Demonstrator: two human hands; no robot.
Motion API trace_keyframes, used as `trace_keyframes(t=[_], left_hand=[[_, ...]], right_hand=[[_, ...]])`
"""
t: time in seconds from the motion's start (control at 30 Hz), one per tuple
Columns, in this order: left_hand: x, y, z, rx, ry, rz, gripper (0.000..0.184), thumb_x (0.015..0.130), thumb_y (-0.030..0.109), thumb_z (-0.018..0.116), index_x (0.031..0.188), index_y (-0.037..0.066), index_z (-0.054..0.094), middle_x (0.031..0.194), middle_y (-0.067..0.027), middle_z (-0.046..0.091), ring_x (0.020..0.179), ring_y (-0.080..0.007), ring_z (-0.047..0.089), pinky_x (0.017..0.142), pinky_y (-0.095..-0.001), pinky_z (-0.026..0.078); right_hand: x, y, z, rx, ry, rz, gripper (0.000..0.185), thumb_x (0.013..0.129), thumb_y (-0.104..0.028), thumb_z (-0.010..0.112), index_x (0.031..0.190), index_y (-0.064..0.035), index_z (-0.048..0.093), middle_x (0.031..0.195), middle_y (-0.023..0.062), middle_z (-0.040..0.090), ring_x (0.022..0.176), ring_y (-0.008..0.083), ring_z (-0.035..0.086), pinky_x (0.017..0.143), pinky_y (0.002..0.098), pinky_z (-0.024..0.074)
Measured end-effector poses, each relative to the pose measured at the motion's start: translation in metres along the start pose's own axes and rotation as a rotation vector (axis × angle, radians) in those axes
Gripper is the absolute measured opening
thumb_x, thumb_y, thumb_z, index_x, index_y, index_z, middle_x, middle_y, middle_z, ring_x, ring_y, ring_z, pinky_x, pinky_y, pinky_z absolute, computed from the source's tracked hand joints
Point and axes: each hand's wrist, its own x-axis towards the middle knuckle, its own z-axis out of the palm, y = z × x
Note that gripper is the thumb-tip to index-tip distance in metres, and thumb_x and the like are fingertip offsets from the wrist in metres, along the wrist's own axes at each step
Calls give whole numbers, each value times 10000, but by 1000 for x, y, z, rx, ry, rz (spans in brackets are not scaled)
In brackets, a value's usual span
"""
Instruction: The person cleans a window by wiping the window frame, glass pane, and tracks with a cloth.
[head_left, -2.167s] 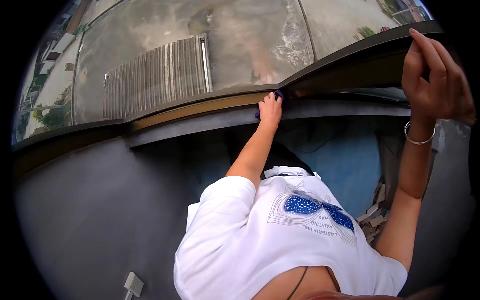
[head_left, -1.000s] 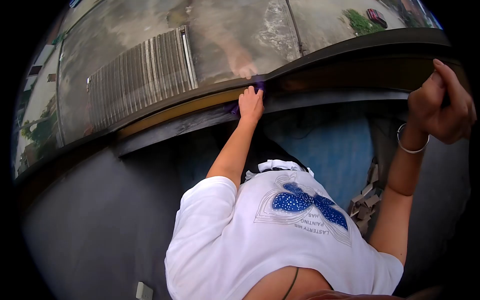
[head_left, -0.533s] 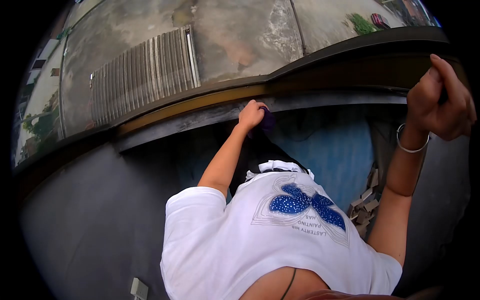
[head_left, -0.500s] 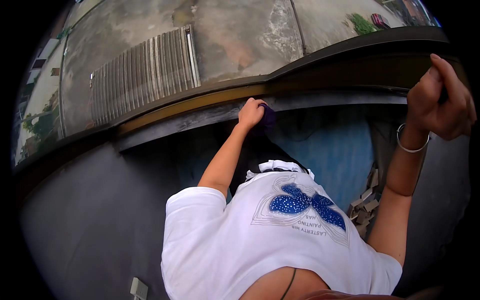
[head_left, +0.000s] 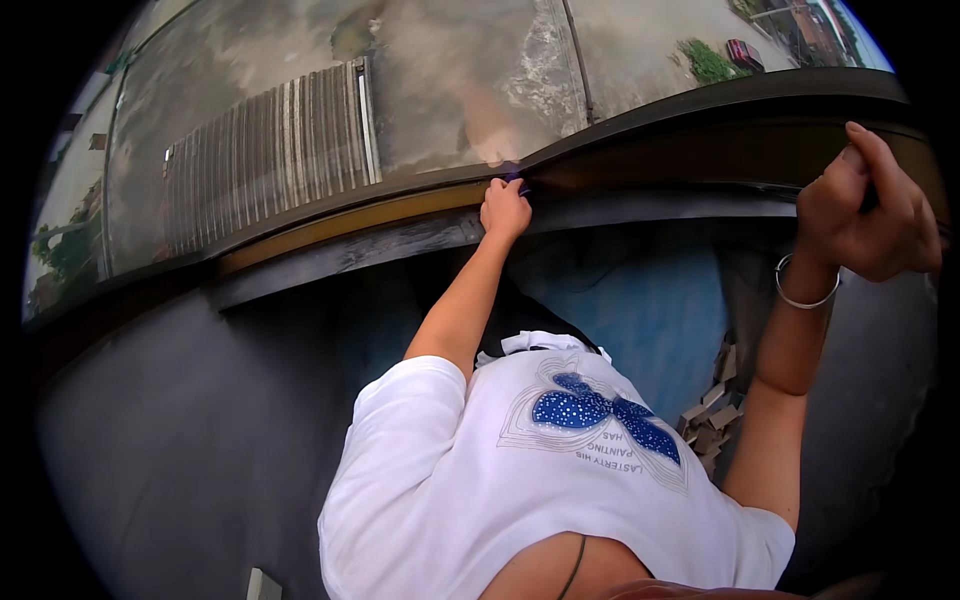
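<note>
Gray ledge (head_left: 370,247) lines a window (head_left: 425,130). The left hand (head_left: 506,208) reaches out, curled on purple cloth (head_left: 524,187); the right hand (head_left: 875,207) is up, half shut, its hold unclear.

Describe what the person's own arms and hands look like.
The left hand and right hand are ungloved. Both arms come out of the short sleeves of a white T-shirt. A thin, round silver bangle circles the right wrist; none shows on the left.
</note>
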Motion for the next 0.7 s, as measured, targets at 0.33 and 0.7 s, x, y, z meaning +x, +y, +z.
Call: trace_keyframes(t=[0.33,0.7], left_hand=[[-60,130,-99,-586,383,451,385,737,-30,581,1119,5,604,1003,-163,527,915,-349,554,812,-386,462],[-65,278,-250,-526,623,1225,595,644,-72,607,1228,41,586,1026,-146,528,916,-312,554,819,-364,465]], right_hand=[[8,-24,-9,229,108,355,118,756,-4,536,819,-48,625,793,56,664,754,143,538,672,235,440],[-88,-107,-88,576,16,1202,105,791,42,565,855,-22,617,929,106,596,758,174,562,652,256,461]])
